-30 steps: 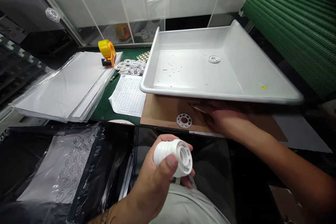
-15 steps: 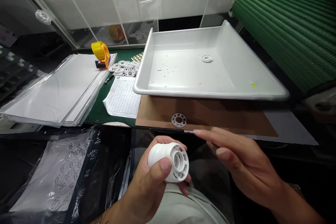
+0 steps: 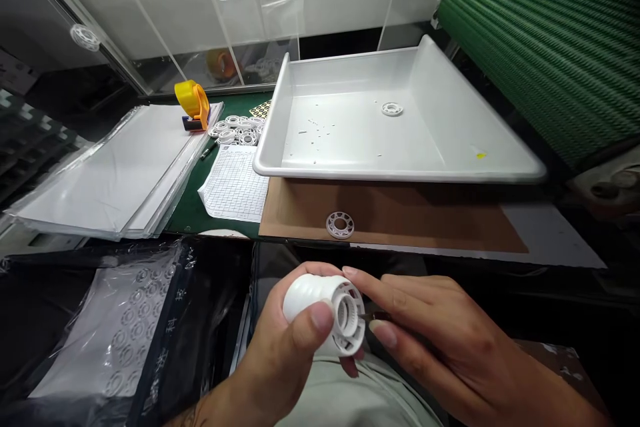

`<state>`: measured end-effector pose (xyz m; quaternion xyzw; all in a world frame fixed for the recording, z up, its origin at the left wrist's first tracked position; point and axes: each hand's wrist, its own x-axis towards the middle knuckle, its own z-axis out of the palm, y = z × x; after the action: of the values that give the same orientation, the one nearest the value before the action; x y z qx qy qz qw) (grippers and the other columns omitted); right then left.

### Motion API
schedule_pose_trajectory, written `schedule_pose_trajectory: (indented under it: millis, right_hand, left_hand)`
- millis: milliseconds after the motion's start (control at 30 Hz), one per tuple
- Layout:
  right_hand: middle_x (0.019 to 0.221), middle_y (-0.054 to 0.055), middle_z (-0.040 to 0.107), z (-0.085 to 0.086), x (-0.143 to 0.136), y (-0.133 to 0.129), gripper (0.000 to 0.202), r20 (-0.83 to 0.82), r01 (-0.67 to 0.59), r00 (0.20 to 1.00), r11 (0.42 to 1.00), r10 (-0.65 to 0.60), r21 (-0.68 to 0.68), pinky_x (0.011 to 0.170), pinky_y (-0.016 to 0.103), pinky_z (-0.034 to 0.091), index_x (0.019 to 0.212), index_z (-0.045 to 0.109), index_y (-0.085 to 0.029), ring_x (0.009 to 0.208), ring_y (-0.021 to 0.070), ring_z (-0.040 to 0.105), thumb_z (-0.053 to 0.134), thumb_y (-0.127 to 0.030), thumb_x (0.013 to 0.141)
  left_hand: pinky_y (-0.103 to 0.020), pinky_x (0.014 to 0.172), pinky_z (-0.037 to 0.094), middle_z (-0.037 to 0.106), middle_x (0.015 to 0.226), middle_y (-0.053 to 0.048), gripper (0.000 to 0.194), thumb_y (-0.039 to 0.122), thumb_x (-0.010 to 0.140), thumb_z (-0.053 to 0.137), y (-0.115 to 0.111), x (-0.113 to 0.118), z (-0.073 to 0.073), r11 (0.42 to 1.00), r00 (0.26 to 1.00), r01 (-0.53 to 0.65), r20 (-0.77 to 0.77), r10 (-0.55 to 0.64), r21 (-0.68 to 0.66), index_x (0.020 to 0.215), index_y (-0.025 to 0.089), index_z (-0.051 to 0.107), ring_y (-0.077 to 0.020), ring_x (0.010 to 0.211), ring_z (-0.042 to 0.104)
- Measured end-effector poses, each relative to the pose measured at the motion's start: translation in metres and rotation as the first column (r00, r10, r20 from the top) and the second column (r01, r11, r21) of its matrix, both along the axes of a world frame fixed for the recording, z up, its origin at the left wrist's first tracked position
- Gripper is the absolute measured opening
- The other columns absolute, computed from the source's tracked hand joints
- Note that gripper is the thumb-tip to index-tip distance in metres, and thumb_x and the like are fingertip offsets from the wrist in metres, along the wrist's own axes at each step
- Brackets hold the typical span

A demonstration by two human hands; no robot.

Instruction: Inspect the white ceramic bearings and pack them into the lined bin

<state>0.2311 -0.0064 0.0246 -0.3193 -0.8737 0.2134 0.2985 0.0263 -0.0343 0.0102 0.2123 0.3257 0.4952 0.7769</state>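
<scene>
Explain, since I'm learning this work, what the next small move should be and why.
Probably hold the white ring stack steady in the left hand and guide the slim dark tool carefully to the end ring. That ring faces the right hand, which pinches the tool with its tip close to the rim; whether they touch is unclear.

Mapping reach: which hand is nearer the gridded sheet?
Left. The left hand, around the white ring stack, is below and right of the gridded sheet in frame; the right hand, at the stack's end, is farther right.

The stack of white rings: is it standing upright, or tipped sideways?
Tipped: the left hand holds the stack with its hollow end toward the right hand.
</scene>
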Motion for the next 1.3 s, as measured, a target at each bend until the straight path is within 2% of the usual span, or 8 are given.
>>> schedule_pose_trajectory:
  millis: [200,467,667,867,967,1100,1200,1300]
  right_hand:
    - [0.109,0.007,0.078,-0.005,0.0,-0.001,0.039,0.003,0.034,0.999,0.999,-0.034,0.012,0.06,0.026,0.055,0.153,0.051,-0.022,0.085,0.0189,0.078,0.03,-0.034,0.123]
    - [0.08,0.003,0.071,-0.001,0.0,-0.001,0.042,-0.029,0.011,0.999,0.998,-0.013,-0.06,0.064,0.023,0.059,0.154,0.061,-0.018,0.064,0.0162,0.069,0.044,-0.023,0.115]
    - [0.076,0.001,0.067,-0.004,-0.003,0.001,0.042,-0.048,0.022,0.999,0.999,-0.023,-0.024,0.059,0.022,0.055,0.154,0.061,-0.018,0.06,0.015,0.065,0.044,-0.021,0.116]
    - [0.088,0.0,0.074,-0.002,0.0,-0.001,0.04,-0.107,-0.009,0.994,0.991,-0.005,-0.131,0.065,0.023,0.058,0.16,0.049,-0.032,0.074,0.017,0.073,0.038,-0.036,0.121]
    - [0.095,0.0,0.075,-0.004,0.004,-0.005,0.041,-0.199,-0.018,0.98,0.981,-0.022,-0.194,0.07,0.023,0.059,0.161,0.044,-0.038,0.081,0.0176,0.075,0.038,-0.042,0.121]
    - [0.102,0.004,0.076,-0.009,0.004,-0.009,0.04,-0.18,0.027,0.982,0.993,-0.047,-0.111,0.074,0.029,0.06,0.156,0.05,-0.033,0.09,0.0221,0.076,0.041,-0.048,0.12]
    - [0.083,0.0,0.07,-0.01,-0.006,-0.008,0.035,-0.176,0.003,0.984,1.0,-0.004,-0.005,0.062,0.028,0.051,0.149,0.052,-0.025,0.069,0.0167,0.07,0.042,-0.042,0.121]
    - [0.069,-0.003,0.057,-0.011,-0.019,-0.006,0.026,-0.205,0.022,0.979,0.998,-0.011,0.055,0.052,0.028,0.039,0.12,0.065,-0.017,0.053,0.013,0.054,0.048,-0.036,0.12]
  left_hand:
    - [-0.018,0.051,0.058,0.072,0.08,-0.004,0.043,0.047,0.084,0.087,0.001,0.0,-0.009,0.999,1.0,0.003,0.024,-0.004,0.033,0.109,0.015,0.074,-0.0127,0.062,0.07]
    - [-0.018,0.048,0.057,0.07,0.078,-0.003,0.045,0.05,0.084,0.085,0.001,0.001,-0.013,1.0,1.0,0.011,0.028,-0.011,0.019,0.109,0.015,0.072,-0.0128,0.06,0.069]
    - [-0.018,0.048,0.056,0.069,0.078,-0.003,0.047,0.053,0.085,0.084,0.002,0.0,-0.014,0.999,0.999,0.037,0.027,-0.037,-0.002,0.109,0.015,0.07,-0.0126,0.06,0.067]
    - [-0.017,0.051,0.057,0.068,0.079,-0.002,0.041,0.051,0.089,0.081,0.003,0.002,-0.013,0.999,0.996,0.032,0.08,-0.035,0.033,0.108,0.016,0.071,-0.0113,0.061,0.066]
    - [-0.017,0.051,0.058,0.072,0.09,-0.005,0.039,0.05,0.089,0.081,0.003,0.004,-0.014,0.998,0.994,0.03,0.105,-0.036,0.055,0.109,0.017,0.072,-0.0109,0.063,0.068]
    - [-0.016,0.052,0.057,0.068,0.08,-0.002,0.041,0.05,0.088,0.083,0.0,0.004,-0.016,0.995,0.994,0.028,0.099,-0.038,0.097,0.11,0.018,0.071,-0.011,0.063,0.066]
    - [-0.016,0.057,0.055,0.068,0.085,-0.003,0.042,0.051,0.088,0.082,-0.001,0.003,-0.017,0.993,0.998,0.023,0.062,-0.031,0.118,0.111,0.018,0.069,-0.0099,0.065,0.064]
    - [-0.017,0.066,0.054,0.069,0.1,-0.005,0.05,0.058,0.086,0.083,-0.002,0.001,-0.017,0.992,0.999,0.022,-0.049,-0.016,0.121,0.114,0.018,0.069,-0.0098,0.074,0.063]
